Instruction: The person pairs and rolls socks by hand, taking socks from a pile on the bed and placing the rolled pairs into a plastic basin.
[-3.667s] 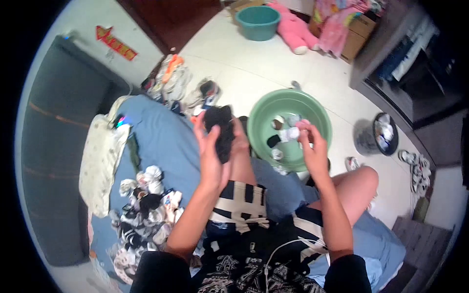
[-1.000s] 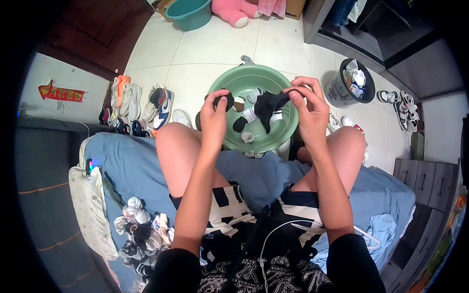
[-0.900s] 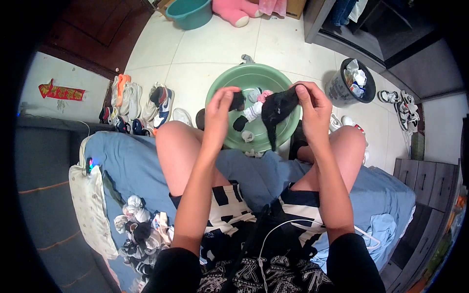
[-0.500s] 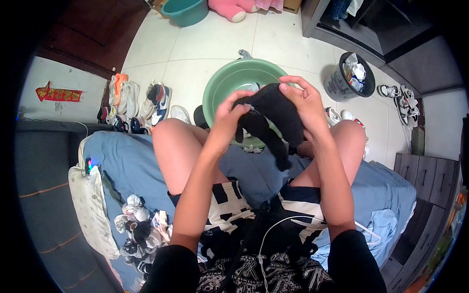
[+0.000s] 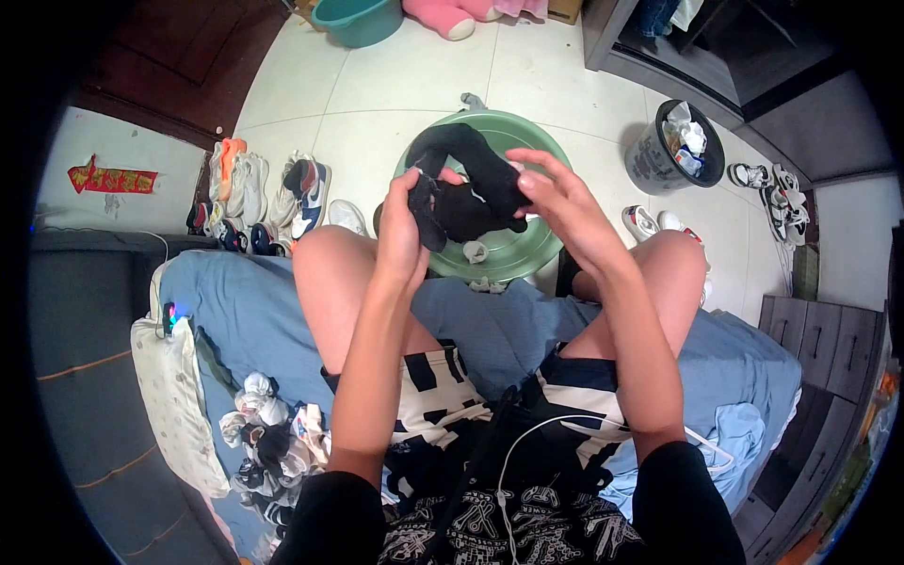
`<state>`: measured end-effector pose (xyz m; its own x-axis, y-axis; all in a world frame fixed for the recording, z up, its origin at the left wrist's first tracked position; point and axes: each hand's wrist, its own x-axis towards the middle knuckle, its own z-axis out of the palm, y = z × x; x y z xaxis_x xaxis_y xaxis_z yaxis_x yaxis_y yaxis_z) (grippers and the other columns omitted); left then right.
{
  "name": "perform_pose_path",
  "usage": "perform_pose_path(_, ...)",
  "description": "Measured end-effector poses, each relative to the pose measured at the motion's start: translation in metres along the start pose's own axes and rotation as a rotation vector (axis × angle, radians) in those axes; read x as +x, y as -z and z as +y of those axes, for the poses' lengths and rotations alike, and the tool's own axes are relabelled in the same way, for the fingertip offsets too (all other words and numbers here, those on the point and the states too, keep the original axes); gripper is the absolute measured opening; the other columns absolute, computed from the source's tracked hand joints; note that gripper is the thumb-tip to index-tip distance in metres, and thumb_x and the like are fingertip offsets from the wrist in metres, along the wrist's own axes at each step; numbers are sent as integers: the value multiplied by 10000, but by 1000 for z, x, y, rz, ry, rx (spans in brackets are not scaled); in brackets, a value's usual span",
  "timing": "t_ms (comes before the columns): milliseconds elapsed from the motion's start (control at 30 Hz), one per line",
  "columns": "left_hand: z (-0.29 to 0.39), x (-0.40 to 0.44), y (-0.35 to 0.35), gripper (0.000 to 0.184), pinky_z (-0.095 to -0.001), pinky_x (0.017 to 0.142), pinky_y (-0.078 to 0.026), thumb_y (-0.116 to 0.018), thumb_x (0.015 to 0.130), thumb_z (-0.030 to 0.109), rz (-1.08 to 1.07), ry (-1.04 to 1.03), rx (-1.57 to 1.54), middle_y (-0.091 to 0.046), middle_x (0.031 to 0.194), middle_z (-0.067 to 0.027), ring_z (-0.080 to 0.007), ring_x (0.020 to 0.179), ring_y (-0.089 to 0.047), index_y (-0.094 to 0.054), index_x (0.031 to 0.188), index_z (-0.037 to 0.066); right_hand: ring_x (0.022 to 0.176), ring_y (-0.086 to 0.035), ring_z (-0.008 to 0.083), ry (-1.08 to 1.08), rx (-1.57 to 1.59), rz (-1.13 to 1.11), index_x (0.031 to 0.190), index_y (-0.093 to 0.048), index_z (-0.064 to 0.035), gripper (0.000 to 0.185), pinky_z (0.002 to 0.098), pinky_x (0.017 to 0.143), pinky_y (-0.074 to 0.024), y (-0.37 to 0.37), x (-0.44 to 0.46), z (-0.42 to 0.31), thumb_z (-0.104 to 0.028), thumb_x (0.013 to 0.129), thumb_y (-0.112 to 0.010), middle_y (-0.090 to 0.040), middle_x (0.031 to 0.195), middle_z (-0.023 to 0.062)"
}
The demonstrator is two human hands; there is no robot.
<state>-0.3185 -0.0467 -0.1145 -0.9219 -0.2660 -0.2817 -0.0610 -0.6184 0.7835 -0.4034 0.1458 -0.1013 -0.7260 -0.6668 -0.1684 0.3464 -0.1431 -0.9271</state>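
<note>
Fingers (image 5: 411,182) of the left hand (image 5: 399,231) close on a loop of black socks (image 5: 460,143), while the right hand (image 5: 576,218) meets the bundle's other side, thumb and fingertips at the cloth; whether they pinch it firmly cannot be told. The work in hand appears to be sorting out the dark fabric — turning and opening it to find its shape — and the next move would call for a secure hold on each side and a gentle spread, so that twisted parts come clear of each other. Nearer the wearer, a mixed heap of socks (image 5: 268,443) lies on the blue bedsheet (image 5: 250,301), to the left of the bare legs. Beyond the knees, the black socks hang above a green basin (image 5: 541,135), where a small pale sock (image 5: 476,251) lies; the bundle and hands hide much of the rest. Farther out on the tiled floor (image 5: 405,80) stand shoes (image 5: 311,198), a dark bin (image 5: 648,160) holding crumpled white scraps and — farthest off — a teal basin (image 5: 356,26) beside a pink plush toy (image 5: 450,21).
</note>
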Motion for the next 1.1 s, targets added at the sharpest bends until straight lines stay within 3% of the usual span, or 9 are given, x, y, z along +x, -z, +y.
perform_pose_path(100,4,-6,-12,506,-325,905,-479,-274,969,327,-88,74,24,-662,1025,-126,-195,960,-626,-618,1107,-18,978,-562,171,207,-174,184,1212,-553,-41,353,297,885,-436,-9,3,8,-158,890,-639,-586,1101,77)
perform_pose_path(167,7,-8,-19,521,-332,946,-450,-263,963,336,-113,58,57,-638,1112,-121,-206,1030,-599,-594,1182,-1,911,-577,188,583,-800,585,1113,-573,-36,295,296,793,-457,-8,4,14,-81,839,-671,-554,1001,89)
perform_pose_path(367,0,-7,-23,580,-349,1037,-392,-209,960,342,-158,26,98,-569,1281,-146,-211,1182,-543,-425,1405,39,847,-545,243,448,-690,152,1062,-603,-49,352,332,763,-467,-41,-12,7,-65,740,-746,-521,893,106)
perform_pose_path(500,1,-14,-33,589,-347,1066,-346,-203,965,350,-174,32,122,-563,1290,-139,-197,1213,-516,-351,1452,54,686,-566,237,825,-896,56,1173,-574,-81,437,287,667,-480,-43,-4,26,-71,768,-739,-561,804,70)
perform_pose_path(600,-4,-5,-24,570,-339,1056,-331,-248,995,380,-77,-42,233,-556,1295,-111,-190,1176,-515,-439,1391,17,765,-608,204,657,-801,134,1188,-576,-67,373,279,736,-482,-42,-3,29,-42,830,-678,-605,854,80)
perform_pose_path(667,-6,-2,-13,561,-335,1084,-294,-269,1005,382,-19,-71,343,-536,1324,-102,-202,1198,-495,-462,1368,-1,833,-623,143,369,-316,273,1130,-613,-43,238,254,780,-480,-44,-4,27,-27,893,-612,-655,898,75)
perform_pose_path(867,-12,3,1,348,-285,909,-392,-480,989,323,206,31,214,-613,1010,-51,-137,970,-553,-601,1076,8,888,-590,88,205,90,159,1164,-563,-26,229,220,817,-456,-25,1,23,-96,946,-577,-643,950,22)
perform_pose_path(933,-13,4,3,281,-234,747,-396,-541,973,302,273,-113,322,-578,814,-1,-92,738,-502,-567,806,77,1011,-594,156,171,321,99,1169,-542,-31,258,298,908,-474,-21,0,20,-165,952,-578,-620,1101,86)
perform_pose_path(1100,-14,10,12,217,-260,773,-384,-479,985,257,256,-182,277,-543,885,-22,-106,821,-494,-558,925,64,1003,-598,158,130,477,15,1271,-491,-7,343,292,897,-481,-18,-6,0,-108,950,-556,-619,1095,97)
